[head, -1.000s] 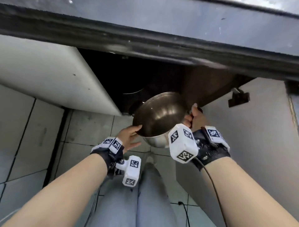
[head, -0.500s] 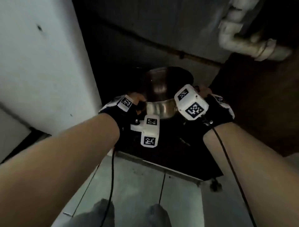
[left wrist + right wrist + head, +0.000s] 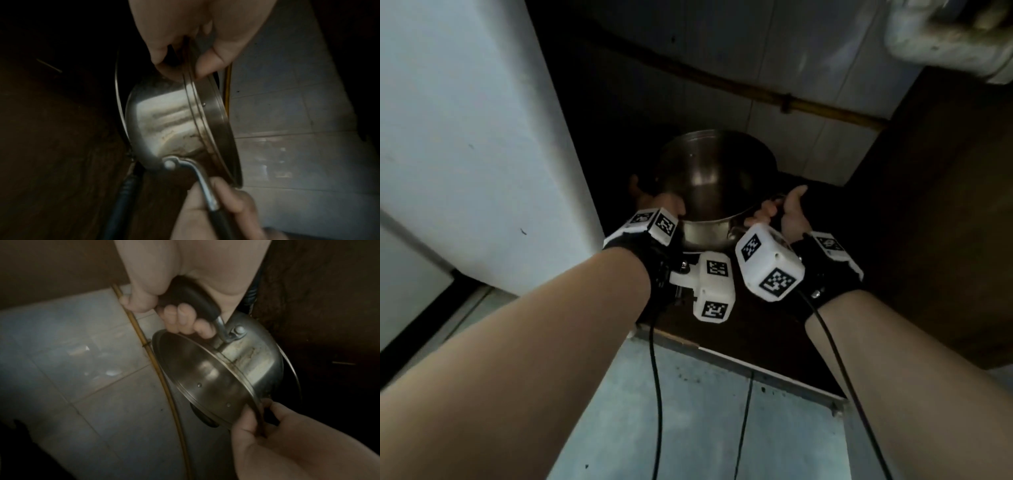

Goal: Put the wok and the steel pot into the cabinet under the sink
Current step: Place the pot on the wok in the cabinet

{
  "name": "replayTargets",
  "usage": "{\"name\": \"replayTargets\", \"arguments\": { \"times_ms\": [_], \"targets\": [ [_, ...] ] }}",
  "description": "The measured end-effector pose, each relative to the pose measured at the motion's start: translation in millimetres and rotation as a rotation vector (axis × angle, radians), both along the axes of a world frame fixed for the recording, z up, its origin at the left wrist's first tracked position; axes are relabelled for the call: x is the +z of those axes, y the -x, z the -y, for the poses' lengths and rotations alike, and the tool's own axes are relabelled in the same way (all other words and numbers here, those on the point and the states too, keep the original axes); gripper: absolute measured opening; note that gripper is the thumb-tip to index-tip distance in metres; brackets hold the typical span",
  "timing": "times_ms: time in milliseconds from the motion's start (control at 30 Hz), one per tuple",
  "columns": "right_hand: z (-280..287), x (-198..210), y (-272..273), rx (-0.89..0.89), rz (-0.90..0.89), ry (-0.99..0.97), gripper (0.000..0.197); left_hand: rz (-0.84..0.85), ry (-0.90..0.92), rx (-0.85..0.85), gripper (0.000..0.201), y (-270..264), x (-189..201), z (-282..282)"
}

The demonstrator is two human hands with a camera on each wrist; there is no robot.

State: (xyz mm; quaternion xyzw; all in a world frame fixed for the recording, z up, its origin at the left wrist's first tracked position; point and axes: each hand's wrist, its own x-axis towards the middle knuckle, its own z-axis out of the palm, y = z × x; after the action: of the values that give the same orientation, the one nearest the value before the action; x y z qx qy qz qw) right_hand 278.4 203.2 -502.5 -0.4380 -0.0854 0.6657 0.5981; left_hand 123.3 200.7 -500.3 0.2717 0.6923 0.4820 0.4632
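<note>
The steel pot point(image 3: 715, 185) is upright inside the dark cabinet point(image 3: 756, 325) under the sink. My left hand point(image 3: 661, 202) pinches its near-left rim between thumb and fingers point(image 3: 207, 65). My right hand point(image 3: 780, 212) grips the pot's black handle point(image 3: 191, 301), fingers curled round it. In the wrist views a thin metal rim point(image 3: 117, 97) of a dark pan, apparently the wok point(image 3: 292, 366), shows right under the pot. I cannot tell whether the pot rests on it.
The white cabinet door point(image 3: 482, 137) stands open at the left. A white drain pipe point(image 3: 945, 34) hangs at the top right. A thin yellowish pipe point(image 3: 756, 92) runs along the tiled back wall. A brown side panel point(image 3: 928, 205) closes the right. Floor tiles point(image 3: 705, 428) lie below.
Both hands have carried the pot from in front of the opening down into the cabinet. My left hand went from touching the rim to pinching it. My view dropped closer.
</note>
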Motion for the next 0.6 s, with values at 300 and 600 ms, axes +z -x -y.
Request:
{"name": "replayTargets", "arguments": {
  "times_ms": [300, 600],
  "targets": [
    [-24.0, -37.6, 34.0, 0.11, 0.017, -0.054, 0.041, -0.231, -0.023, -0.07, 0.053, -14.6, -56.0, -1.4],
    [-24.5, -43.0, 16.1, 0.259, 0.426, 0.162, 0.024, -0.723, -0.055, -0.406, 0.049, -9.6, -75.6, 7.6]
  ]
}}
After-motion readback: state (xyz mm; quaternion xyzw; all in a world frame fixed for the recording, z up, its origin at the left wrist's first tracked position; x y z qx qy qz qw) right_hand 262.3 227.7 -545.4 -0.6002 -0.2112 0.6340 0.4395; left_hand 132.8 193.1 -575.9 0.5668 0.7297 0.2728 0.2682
